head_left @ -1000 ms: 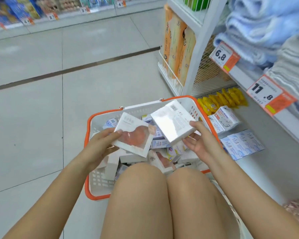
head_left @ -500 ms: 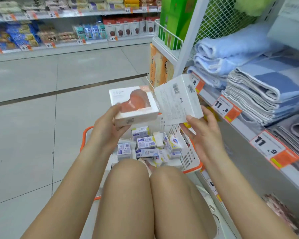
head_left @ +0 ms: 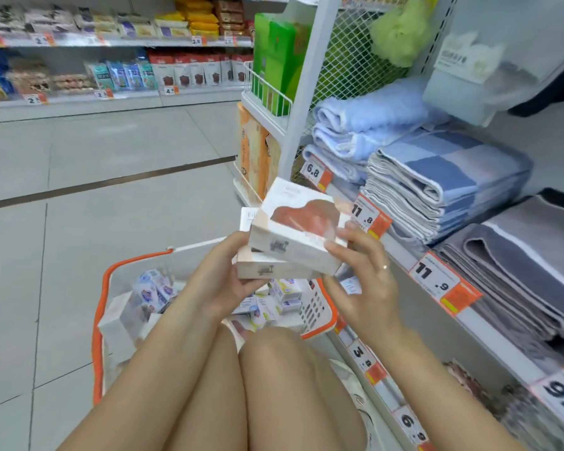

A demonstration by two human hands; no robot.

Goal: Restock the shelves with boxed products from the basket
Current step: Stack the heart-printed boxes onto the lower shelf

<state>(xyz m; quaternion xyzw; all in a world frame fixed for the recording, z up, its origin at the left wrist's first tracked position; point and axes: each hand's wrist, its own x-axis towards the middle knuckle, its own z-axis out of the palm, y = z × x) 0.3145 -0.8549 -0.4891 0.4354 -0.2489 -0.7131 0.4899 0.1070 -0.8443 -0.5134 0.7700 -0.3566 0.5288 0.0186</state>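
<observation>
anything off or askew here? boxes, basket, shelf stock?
Only the two stacked boxes: the top box sits skewed on the bottom box, held between the left hand and right hand. Nothing looks spilled or damaged.

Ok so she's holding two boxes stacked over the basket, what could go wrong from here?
1. The top box sits skewed on the lower box, so it may slide off when lifted to a shelf.
2. The left hand and right hand grip only the ends; a slip would likely drop both into the basket.
3. The nearby shelf holds towels, so the boxes might get put in the wrong spot.
</observation>
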